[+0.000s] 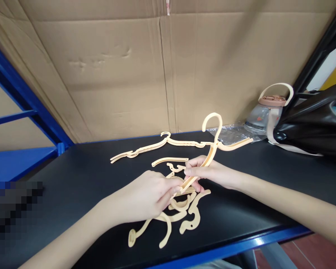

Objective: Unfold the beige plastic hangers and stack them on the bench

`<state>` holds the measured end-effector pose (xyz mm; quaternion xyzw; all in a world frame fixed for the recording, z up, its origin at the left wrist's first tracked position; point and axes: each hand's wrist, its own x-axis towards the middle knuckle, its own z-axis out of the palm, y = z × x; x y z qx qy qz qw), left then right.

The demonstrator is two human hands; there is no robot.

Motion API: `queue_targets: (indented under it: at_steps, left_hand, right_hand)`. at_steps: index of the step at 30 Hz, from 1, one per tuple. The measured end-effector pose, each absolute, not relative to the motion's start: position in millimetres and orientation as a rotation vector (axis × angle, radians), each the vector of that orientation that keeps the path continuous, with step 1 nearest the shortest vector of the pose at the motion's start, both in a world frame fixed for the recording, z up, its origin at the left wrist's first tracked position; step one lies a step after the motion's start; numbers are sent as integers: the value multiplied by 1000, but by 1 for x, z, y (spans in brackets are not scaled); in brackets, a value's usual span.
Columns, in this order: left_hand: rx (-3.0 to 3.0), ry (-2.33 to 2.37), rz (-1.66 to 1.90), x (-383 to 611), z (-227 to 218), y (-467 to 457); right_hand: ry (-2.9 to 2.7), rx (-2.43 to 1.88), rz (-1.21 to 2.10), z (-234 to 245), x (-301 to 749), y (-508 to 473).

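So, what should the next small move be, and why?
Perhaps fit a loose curved piece to the lower end of the held hanger: the left hand is at that end, the right hand grips its arm, and the hanger lying behind has jointed arms.

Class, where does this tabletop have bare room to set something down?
Bare tabletop: left, between rear hanger and left forearm; right, between right forearm and strap; front right, between that forearm and blue edge. Crowded: loose parts around left hand and right hand.

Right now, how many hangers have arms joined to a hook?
2: one hanger lies toward the back of the table; the right hand grips the other hanger. More may hide behind the left hand.
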<state>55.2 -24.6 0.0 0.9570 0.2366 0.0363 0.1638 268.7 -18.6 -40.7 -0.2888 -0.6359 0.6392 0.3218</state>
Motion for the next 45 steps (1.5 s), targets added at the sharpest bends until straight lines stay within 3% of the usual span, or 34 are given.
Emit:
queue_targets:
  at_steps: [13,20,37,45]
  left_hand:
    - [3030,866,32,61,1,-31]
    - [3200,1001,-252,68,-1,-36]
    - [3356,1298,-287,82,-17,-47]
    - [2990,1176,299,66,-11,-34]
  right_hand:
    - [-1583,-787,1431,-42,261,-24]
    - [-1522,-851,1358,-39,259,-27]
    - [-1496,-882,1264,-45,260,-21]
    - [-1634,-851,1264,-41,259,-23]
